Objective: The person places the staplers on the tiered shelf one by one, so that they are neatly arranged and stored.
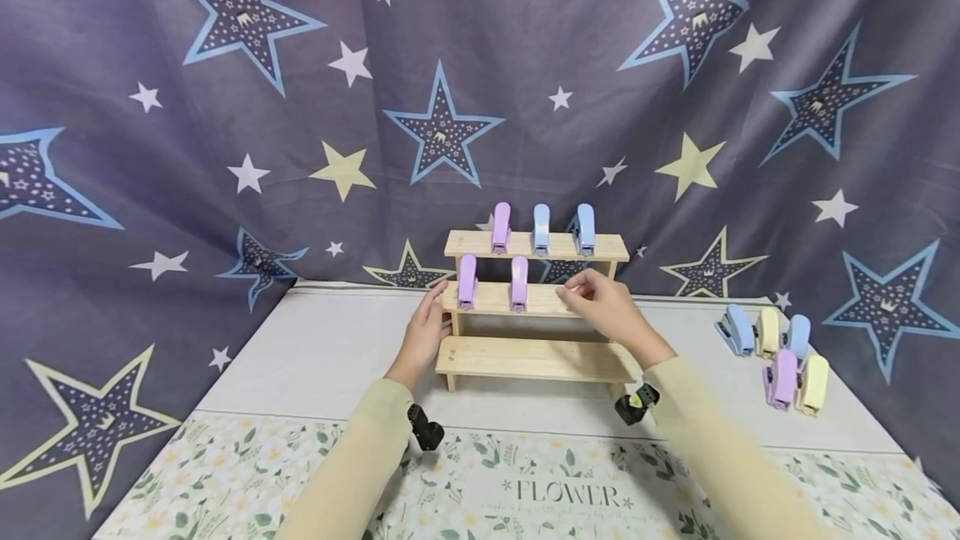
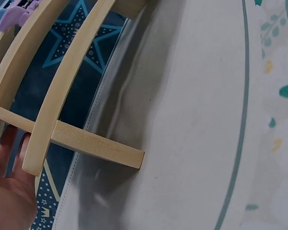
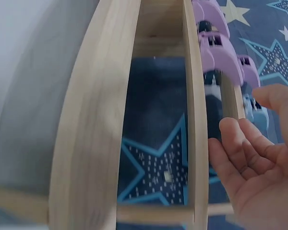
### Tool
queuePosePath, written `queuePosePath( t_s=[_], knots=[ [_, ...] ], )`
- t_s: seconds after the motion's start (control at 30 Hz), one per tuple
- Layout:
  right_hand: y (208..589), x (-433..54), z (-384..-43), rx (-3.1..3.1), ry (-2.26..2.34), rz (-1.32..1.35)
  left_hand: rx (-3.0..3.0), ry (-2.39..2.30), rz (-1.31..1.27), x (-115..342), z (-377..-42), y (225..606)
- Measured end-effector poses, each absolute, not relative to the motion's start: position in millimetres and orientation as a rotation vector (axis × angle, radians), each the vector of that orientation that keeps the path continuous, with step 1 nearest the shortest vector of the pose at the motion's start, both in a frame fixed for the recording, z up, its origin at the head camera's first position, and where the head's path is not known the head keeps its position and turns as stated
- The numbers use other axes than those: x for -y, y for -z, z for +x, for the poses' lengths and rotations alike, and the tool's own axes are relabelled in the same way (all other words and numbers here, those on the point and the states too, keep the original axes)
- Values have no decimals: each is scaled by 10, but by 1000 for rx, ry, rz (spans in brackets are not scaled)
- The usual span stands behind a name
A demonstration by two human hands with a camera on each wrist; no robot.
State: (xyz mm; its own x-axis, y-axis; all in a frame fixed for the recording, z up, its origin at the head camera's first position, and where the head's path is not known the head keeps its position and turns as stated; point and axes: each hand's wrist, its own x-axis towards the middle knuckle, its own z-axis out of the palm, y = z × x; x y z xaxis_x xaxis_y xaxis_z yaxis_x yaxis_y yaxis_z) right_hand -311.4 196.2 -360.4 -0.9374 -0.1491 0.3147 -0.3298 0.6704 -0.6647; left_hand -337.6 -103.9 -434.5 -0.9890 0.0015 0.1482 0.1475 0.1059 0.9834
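Note:
A three-step wooden stand point(image 1: 536, 359) holds small staplers. On its top step are a purple stapler point(image 1: 501, 228) and two blue ones, the middle blue stapler point(image 1: 541, 230) and the right blue stapler point(image 1: 584, 230). Two purple staplers, the left one point(image 1: 467, 282) and the right one point(image 1: 519, 283), stand on the middle step. My left hand point(image 1: 424, 332) rests its fingers against the left end of the middle step. At that step's right end my right hand point(image 1: 606, 307) hovers, fingers loosely bent and thumb apart, with nothing between them in the right wrist view.
To the right on the table lies a group of staplers: blue point(image 1: 738, 330), yellow point(image 1: 767, 332), another blue point(image 1: 798, 336), purple point(image 1: 782, 379) and another yellow point(image 1: 812, 386). A star-patterned curtain point(image 1: 525, 40) hangs behind. A flowered mat point(image 1: 247, 465) covers the table's front.

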Motion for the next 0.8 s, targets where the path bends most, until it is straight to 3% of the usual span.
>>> queuePosePath(
  t_s=[0.8],
  knots=[
    [3609,-3334,-2588,2760,-867,219,2254,2018,-142,1030,-3373,4341]
  ],
)
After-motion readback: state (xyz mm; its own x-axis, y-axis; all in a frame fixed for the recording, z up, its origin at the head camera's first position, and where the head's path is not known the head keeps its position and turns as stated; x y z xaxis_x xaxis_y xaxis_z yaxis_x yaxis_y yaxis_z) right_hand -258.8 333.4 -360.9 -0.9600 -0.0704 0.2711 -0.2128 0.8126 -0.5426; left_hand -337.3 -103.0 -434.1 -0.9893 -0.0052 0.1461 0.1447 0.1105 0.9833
